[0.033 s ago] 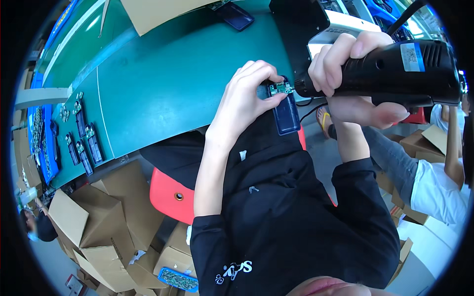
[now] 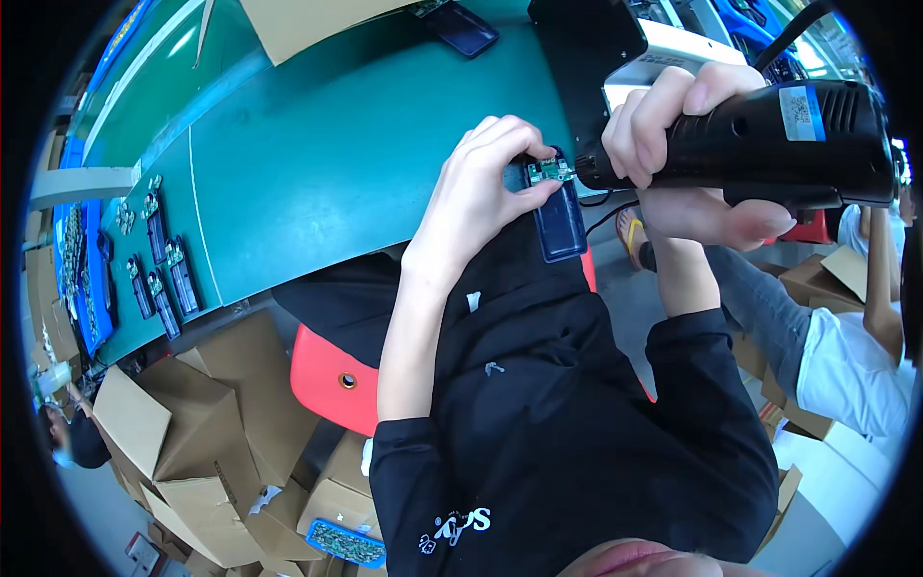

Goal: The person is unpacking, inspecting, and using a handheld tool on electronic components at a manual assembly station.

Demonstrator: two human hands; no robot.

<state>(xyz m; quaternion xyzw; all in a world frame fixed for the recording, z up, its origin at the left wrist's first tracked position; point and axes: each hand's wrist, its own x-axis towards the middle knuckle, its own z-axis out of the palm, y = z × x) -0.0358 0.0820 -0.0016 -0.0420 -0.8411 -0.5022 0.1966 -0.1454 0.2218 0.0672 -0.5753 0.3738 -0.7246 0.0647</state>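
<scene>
Head view: two bare hands are working near the edge of a green table point(image 2: 317, 173), clock positions counting from the picture's centre.
Left hand point(image 2: 478, 178): reaching to 12 o'clock, thumb and forefinger pinching the upper end of a dark blue case point(image 2: 561, 233).
Case: lying at 1 o'clock, its lower end pointing toward 6.
Circuit board point(image 2: 546, 172): sitting at the case's upper end, between the fingertips.
Right hand point(image 2: 642, 135): wrapping around a black power tool point(image 2: 769, 144) at 2 o'clock, fingers clamping its body.
Tool tip: aiming toward 9 o'clock, right beside the board; whether it is touching, I cannot tell.
Other cases point(image 2: 157, 226): lying grouped at 9 o'clock.
Red chair point(image 2: 322, 375): showing at 8 o'clock.
</scene>
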